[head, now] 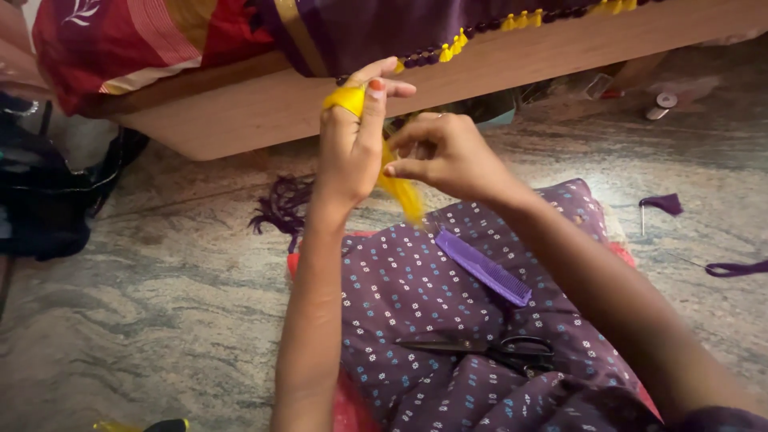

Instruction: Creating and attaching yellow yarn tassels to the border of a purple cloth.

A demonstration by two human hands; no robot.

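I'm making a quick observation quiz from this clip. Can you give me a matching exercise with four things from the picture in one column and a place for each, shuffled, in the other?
Things:
1. yellow thread bundle
2. purple comb
3. black scissors
4. loose purple threads

Places:
A. on the stone floor beside the wooden bed frame
B. wrapped around the left hand's fingers, the tail pinched by the right hand
C. on the dotted purple cloth, nearest the camera
D. on the dotted purple cloth, just below the hands

Pairs: 1-B, 2-D, 3-C, 4-A
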